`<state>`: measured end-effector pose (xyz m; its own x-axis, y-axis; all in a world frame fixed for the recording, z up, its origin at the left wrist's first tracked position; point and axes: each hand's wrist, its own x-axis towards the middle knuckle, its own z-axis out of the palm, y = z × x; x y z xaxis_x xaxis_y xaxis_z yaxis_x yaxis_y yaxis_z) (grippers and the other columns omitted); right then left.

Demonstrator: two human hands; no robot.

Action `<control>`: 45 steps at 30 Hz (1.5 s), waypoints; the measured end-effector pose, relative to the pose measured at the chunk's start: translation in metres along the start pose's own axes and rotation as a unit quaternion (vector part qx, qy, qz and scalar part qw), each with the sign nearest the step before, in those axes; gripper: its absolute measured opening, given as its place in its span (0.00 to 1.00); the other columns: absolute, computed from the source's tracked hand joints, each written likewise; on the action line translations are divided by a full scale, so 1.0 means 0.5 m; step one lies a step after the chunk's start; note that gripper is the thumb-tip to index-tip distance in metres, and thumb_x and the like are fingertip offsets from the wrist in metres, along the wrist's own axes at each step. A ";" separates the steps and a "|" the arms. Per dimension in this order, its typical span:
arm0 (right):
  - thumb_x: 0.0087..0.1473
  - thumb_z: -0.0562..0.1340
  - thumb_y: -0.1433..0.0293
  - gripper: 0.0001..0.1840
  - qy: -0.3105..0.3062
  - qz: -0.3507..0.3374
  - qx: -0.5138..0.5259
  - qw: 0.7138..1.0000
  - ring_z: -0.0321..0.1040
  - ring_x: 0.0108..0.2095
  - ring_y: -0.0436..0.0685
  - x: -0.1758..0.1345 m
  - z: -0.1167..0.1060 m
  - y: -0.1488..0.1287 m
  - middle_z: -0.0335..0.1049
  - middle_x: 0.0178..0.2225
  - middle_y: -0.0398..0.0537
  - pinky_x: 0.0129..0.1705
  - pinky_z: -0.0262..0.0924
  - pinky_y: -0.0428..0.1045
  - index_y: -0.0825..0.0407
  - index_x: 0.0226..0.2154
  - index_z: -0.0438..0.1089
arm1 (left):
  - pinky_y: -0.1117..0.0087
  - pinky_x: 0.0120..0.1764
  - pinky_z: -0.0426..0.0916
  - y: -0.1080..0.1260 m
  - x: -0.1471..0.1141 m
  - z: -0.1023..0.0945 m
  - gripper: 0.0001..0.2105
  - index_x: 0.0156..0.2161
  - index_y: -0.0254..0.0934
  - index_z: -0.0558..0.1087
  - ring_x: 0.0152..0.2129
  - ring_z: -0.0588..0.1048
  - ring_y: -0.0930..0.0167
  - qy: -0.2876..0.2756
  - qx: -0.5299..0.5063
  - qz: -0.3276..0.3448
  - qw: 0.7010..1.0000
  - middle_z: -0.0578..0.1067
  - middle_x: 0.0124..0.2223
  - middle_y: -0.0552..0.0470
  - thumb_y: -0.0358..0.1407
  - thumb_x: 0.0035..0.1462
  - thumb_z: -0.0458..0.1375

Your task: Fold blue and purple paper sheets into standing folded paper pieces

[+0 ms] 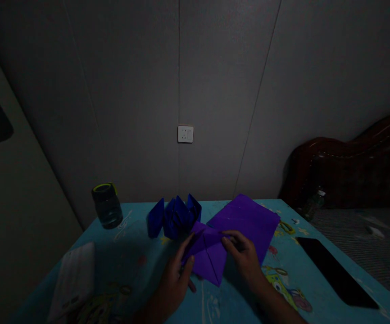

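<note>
A partly folded sheet of purple origami paper point(208, 256) is held up over the table, creased down its middle with a point toward me. My left hand point(178, 274) grips its left edge, thumb on top and fingers beneath. At the upper right corner, my right hand point(240, 252) pinches the paper between thumb and fingers. Just behind lies a flat stack or sheet of purple paper point(245, 220), partly covered by my right hand. Folded dark blue paper pieces point(174, 216) stand beyond my left hand.
A dark water bottle point(107, 207) stands at the back left. At the front left lies a whitish phone-like slab point(74, 279). A black flat slab point(335, 270) is near the right edge of the cartoon-printed table cover point(134, 252). Behind the table rises a wall with a socket point(185, 134).
</note>
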<state>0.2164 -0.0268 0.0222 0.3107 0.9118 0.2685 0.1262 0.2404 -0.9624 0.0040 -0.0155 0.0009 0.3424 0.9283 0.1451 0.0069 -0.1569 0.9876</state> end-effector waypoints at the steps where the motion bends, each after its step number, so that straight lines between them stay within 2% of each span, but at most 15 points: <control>1: 0.46 0.70 0.50 0.22 0.002 0.008 0.011 1.000 0.65 0.25 0.55 0.000 0.002 0.001 0.72 0.22 0.44 0.28 0.59 0.48 0.51 0.35 0.78 | 0.72 0.20 0.74 -0.001 -0.001 0.003 0.28 0.68 0.46 0.54 0.16 0.71 0.80 0.000 -0.007 0.002 1.000 0.60 0.68 0.39 0.48 0.65 0.50; 4: 0.49 0.69 0.51 0.21 -0.025 0.014 0.026 0.999 0.66 0.28 0.55 0.000 0.000 0.004 0.73 0.26 0.45 0.30 0.59 0.48 0.51 0.35 0.77 | 0.72 0.22 0.75 0.002 -0.002 0.003 0.28 0.68 0.48 0.53 0.16 0.72 0.81 -0.006 -0.001 0.013 1.000 0.58 0.69 0.39 0.47 0.66 0.49; 8: 0.48 0.70 0.52 0.18 -0.049 -0.001 0.022 0.999 0.66 0.29 0.55 0.000 -0.008 0.007 0.72 0.27 0.44 0.32 0.59 0.48 0.49 0.32 0.76 | 0.68 0.32 0.78 0.015 0.000 -0.009 0.23 0.63 0.43 0.65 0.21 0.77 0.75 -0.048 0.050 0.041 0.997 0.74 0.58 0.41 0.45 0.66 0.49; 11: 0.49 0.70 0.55 0.15 -0.068 -0.024 0.014 0.997 0.69 0.31 0.57 -0.002 -0.015 0.005 0.74 0.29 0.45 0.34 0.61 0.49 0.49 0.30 0.76 | 0.63 0.44 0.77 0.021 0.007 -0.017 0.19 0.57 0.45 0.73 0.38 0.81 0.65 -0.020 0.098 0.079 0.992 0.77 0.54 0.44 0.43 0.64 0.53; 13: 0.52 0.69 0.57 0.13 -0.092 -0.042 0.001 0.995 0.71 0.36 0.59 -0.004 -0.017 0.003 0.77 0.33 0.47 0.38 0.63 0.50 0.49 0.30 0.76 | 0.60 0.53 0.72 0.021 0.015 -0.021 0.16 0.52 0.46 0.77 0.50 0.76 0.61 0.024 0.123 0.102 0.987 0.75 0.56 0.45 0.41 0.61 0.57; 14: 0.53 0.69 0.58 0.11 -0.101 -0.052 -0.009 0.994 0.72 0.37 0.59 -0.005 -0.018 0.003 0.78 0.35 0.48 0.39 0.63 0.50 0.49 0.30 0.76 | 0.59 0.55 0.70 0.019 0.019 -0.023 0.15 0.50 0.46 0.79 0.53 0.74 0.60 0.043 0.127 0.112 0.985 0.75 0.57 0.45 0.41 0.59 0.58; 18: 0.53 0.69 0.59 0.11 -0.105 -0.087 -0.038 0.990 0.74 0.38 0.60 -0.009 -0.017 0.007 0.79 0.37 0.49 0.41 0.64 0.51 0.48 0.30 0.76 | 0.64 0.48 0.74 0.013 0.032 -0.029 0.10 0.42 0.44 0.82 0.47 0.77 0.62 0.110 0.081 0.132 0.982 0.77 0.51 0.45 0.39 0.57 0.60; 21: 0.53 0.68 0.57 0.12 -0.100 -0.086 -0.048 0.990 0.74 0.37 0.60 -0.011 -0.011 0.007 0.79 0.35 0.49 0.40 0.64 0.51 0.49 0.30 0.76 | 0.67 0.45 0.75 0.012 0.035 -0.031 0.07 0.37 0.42 0.82 0.42 0.79 0.64 0.143 0.052 0.125 0.980 0.80 0.44 0.47 0.38 0.55 0.62; 25: 0.54 0.67 0.55 0.15 -0.068 -0.063 -0.040 0.995 0.71 0.33 0.58 -0.011 -0.001 0.005 0.76 0.30 0.47 0.37 0.62 0.49 0.50 0.30 0.75 | 0.71 0.38 0.74 0.009 0.031 -0.027 0.07 0.31 0.38 0.80 0.33 0.79 0.67 0.143 0.046 0.100 0.984 0.80 0.34 0.50 0.39 0.54 0.63; 29: 0.55 0.66 0.53 0.18 -0.027 -0.020 0.021 0.999 0.65 0.27 0.53 -0.008 0.005 0.011 0.71 0.26 0.43 0.30 0.58 0.47 0.51 0.37 0.74 | 0.73 0.32 0.72 0.000 0.025 -0.020 0.08 0.32 0.37 0.78 0.28 0.78 0.68 0.108 0.049 0.050 0.992 0.79 0.29 0.52 0.40 0.55 0.62; 31: 0.55 0.66 0.52 0.21 -0.029 -0.002 0.042 0.999 0.64 0.26 0.53 -0.007 0.005 0.017 0.69 0.25 0.42 0.28 0.56 0.46 0.51 0.42 0.74 | 0.72 0.34 0.73 -0.003 0.024 -0.018 0.08 0.33 0.38 0.78 0.30 0.78 0.68 0.092 0.047 0.051 0.993 0.79 0.31 0.52 0.40 0.56 0.62; 33: 0.54 0.67 0.53 0.22 -0.040 -0.002 0.037 0.999 0.65 0.28 0.54 -0.007 0.003 0.021 0.71 0.27 0.43 0.30 0.58 0.47 0.50 0.44 0.75 | 0.70 0.41 0.74 -0.003 0.026 -0.018 0.07 0.35 0.38 0.79 0.36 0.79 0.66 0.090 0.038 0.072 0.993 0.80 0.36 0.49 0.38 0.55 0.62; 36: 0.51 0.69 0.55 0.17 -0.066 -0.019 0.017 0.998 0.69 0.34 0.57 -0.006 -0.002 0.023 0.75 0.32 0.47 0.36 0.62 0.49 0.50 0.38 0.78 | 0.67 0.46 0.74 0.004 0.028 -0.020 0.07 0.36 0.39 0.80 0.43 0.79 0.63 0.109 0.027 0.092 0.989 0.79 0.44 0.46 0.37 0.54 0.62; 40: 0.53 0.69 0.57 0.13 -0.085 -0.037 0.020 0.995 0.72 0.36 0.59 -0.008 -0.006 0.019 0.78 0.34 0.49 0.39 0.63 0.51 0.50 0.30 0.77 | 0.66 0.46 0.74 0.015 0.028 -0.019 0.09 0.36 0.38 0.80 0.44 0.78 0.62 0.123 0.025 0.091 0.988 0.79 0.45 0.44 0.40 0.53 0.63; 45: 0.54 0.67 0.58 0.13 -0.068 -0.065 -0.034 0.995 0.70 0.31 0.57 -0.015 -0.010 0.008 0.76 0.29 0.47 0.36 0.62 0.50 0.51 0.28 0.75 | 0.64 0.47 0.74 0.020 0.029 -0.020 0.10 0.37 0.38 0.80 0.42 0.79 0.62 0.130 0.021 0.072 0.989 0.81 0.42 0.46 0.41 0.54 0.61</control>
<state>0.2191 -0.0342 0.0168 0.1572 0.9127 0.3772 0.2217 0.3396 -0.9141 -0.0003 -0.0001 0.0137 0.0904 0.9496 0.3001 0.0160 -0.3027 0.9529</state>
